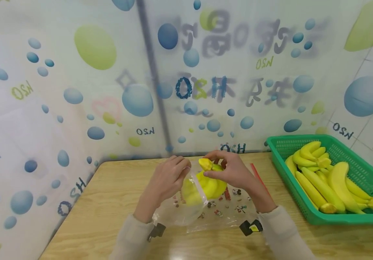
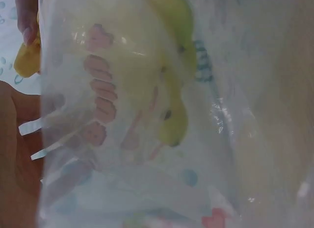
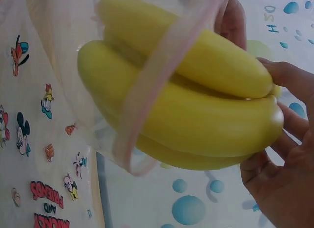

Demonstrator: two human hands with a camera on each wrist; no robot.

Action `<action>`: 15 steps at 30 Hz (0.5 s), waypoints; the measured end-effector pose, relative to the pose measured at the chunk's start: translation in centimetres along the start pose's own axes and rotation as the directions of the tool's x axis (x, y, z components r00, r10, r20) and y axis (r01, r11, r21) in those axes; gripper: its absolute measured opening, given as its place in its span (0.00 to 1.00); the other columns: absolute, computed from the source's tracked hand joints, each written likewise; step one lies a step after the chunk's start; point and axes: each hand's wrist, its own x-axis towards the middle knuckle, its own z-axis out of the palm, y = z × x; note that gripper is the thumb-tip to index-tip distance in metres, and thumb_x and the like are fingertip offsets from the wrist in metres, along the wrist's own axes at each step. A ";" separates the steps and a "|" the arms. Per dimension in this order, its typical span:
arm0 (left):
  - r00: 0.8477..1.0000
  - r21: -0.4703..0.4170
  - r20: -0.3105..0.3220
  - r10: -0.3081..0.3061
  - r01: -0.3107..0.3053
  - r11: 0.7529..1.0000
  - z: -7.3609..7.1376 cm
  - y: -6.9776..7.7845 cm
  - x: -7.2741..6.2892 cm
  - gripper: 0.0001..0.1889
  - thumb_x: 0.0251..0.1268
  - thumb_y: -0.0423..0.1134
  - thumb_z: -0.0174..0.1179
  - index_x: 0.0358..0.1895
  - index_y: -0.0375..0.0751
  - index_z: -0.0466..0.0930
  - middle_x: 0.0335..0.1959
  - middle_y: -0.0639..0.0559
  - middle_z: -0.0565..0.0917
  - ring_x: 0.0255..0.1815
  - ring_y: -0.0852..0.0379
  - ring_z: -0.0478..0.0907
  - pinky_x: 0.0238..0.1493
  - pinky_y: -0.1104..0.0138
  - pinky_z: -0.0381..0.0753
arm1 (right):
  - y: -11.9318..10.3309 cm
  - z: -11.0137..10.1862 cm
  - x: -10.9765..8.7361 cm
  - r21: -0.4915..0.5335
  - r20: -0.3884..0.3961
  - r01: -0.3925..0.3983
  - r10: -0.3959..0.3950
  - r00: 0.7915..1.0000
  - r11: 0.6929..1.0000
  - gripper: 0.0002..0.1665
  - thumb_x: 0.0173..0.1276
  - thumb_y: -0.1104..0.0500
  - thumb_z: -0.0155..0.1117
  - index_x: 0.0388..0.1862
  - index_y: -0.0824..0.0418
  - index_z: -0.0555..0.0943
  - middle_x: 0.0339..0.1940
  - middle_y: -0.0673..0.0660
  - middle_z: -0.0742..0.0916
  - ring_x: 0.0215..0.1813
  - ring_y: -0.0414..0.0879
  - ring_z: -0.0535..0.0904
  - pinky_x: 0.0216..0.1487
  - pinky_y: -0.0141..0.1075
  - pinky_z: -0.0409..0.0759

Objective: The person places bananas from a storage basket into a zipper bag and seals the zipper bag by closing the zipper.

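Note:
A bunch of yellow bananas (image 1: 218, 187) is partly inside a clear plastic bag (image 2: 122, 164) with a pale strip along its mouth. My right hand (image 1: 230, 169) grips the bunch near its stem end, which sticks out of the bag. In the right wrist view the bag's strip crosses in front of the bananas (image 3: 206, 120), and my right fingers (image 3: 289, 125) curl about their end. My left hand (image 1: 170, 177) pinches the bag's mouth on the left side; its fingertips are partly hidden. Through the bag, the left wrist view shows pink print and blurred yellow fruit.
On the right stands a green basket (image 1: 342, 219) holding several more bananas (image 1: 323, 184). Clear plastic with cartoon prints (image 1: 218, 213) lies on the wooden table (image 1: 102, 202) under my hands, beside a red strip (image 1: 262, 184). A patterned curtain (image 1: 108, 90) hangs behind the table.

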 end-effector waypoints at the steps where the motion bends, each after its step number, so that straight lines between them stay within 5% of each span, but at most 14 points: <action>1: 1.000 -0.003 0.001 -0.006 0.006 1.000 0.1 0.0 0.0 0.07 0.79 0.37 0.53 0.43 0.50 0.82 0.36 0.59 0.84 0.36 0.59 0.76 0.35 0.67 0.77 | 0.1 0.2 0.0 -0.005 0.015 0.004 -0.004 1.000 1.000 0.24 0.59 0.54 0.81 0.54 0.53 0.86 0.42 0.52 0.87 0.35 0.47 0.77 0.32 0.33 0.76; 9: 0.999 0.003 -0.052 -0.013 0.014 1.000 0.1 0.0 0.1 0.05 0.78 0.36 0.55 0.43 0.46 0.82 0.40 0.54 0.86 0.40 0.54 0.81 0.40 0.63 0.82 | 0.5 1.4 0.3 -0.020 0.090 0.011 -0.009 0.996 1.000 0.22 0.58 0.53 0.82 0.50 0.55 0.87 0.41 0.49 0.90 0.40 0.43 0.82 0.40 0.35 0.82; 15: 0.998 0.019 -0.067 -0.011 0.013 1.000 0.1 0.0 0.3 0.06 0.79 0.37 0.54 0.43 0.45 0.81 0.39 0.54 0.85 0.39 0.53 0.80 0.40 0.63 0.82 | 1.1 1.9 0.6 0.061 0.130 -0.008 0.000 0.991 0.998 0.22 0.60 0.53 0.81 0.51 0.57 0.86 0.41 0.52 0.90 0.40 0.43 0.84 0.41 0.34 0.84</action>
